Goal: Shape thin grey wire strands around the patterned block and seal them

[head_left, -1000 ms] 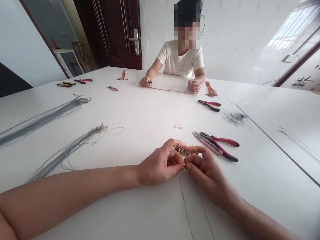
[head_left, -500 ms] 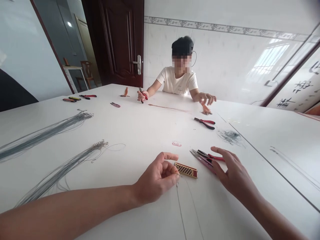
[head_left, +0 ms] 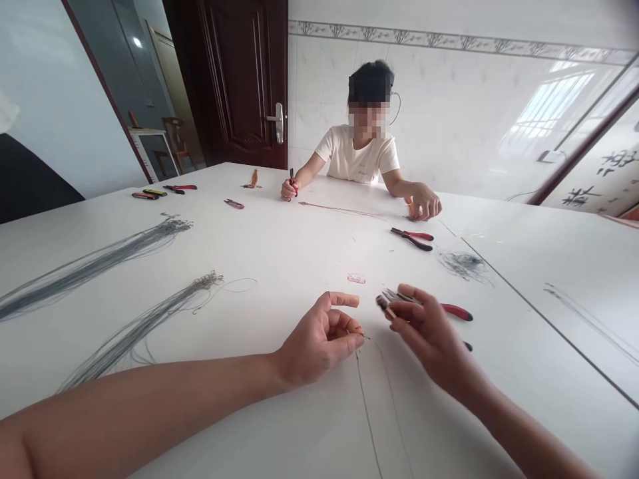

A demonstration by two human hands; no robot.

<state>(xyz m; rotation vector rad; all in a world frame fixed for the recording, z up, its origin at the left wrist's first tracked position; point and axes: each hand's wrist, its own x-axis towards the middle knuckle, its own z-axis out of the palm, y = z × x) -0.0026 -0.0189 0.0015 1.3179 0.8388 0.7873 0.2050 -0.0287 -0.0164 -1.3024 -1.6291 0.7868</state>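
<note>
My left hand (head_left: 324, 339) is closed in a pinch above the table, its index finger stretched out. A thin cord (head_left: 385, 372) runs from its fingertips and curves down toward the near edge. Beside it lies a second grey cord (head_left: 367, 412) with a small hook-like end. My right hand (head_left: 424, 326) has its fingers closed around a slim lighter (head_left: 383, 305), whose dark end points left toward my left hand. Pliers with a red handle (head_left: 458, 311) lie partly hidden behind my right hand. Pointed metal tips (head_left: 388, 295) show just beyond its fingers.
Two bundles of grey cords (head_left: 114, 259) lie on the left. Across the white table, a person (head_left: 357, 150) holds pliers (head_left: 292, 183) and touches an orange bundle (head_left: 409, 206). Other pliers (head_left: 413, 237), a small red-edged label (head_left: 356, 278) and tangled grey cord (head_left: 464, 264) lie between us.
My right hand has moved left and picked up the lighter from the table. My left hand keeps its pinch. The other person's hand has lowered onto the orange bundle.
</note>
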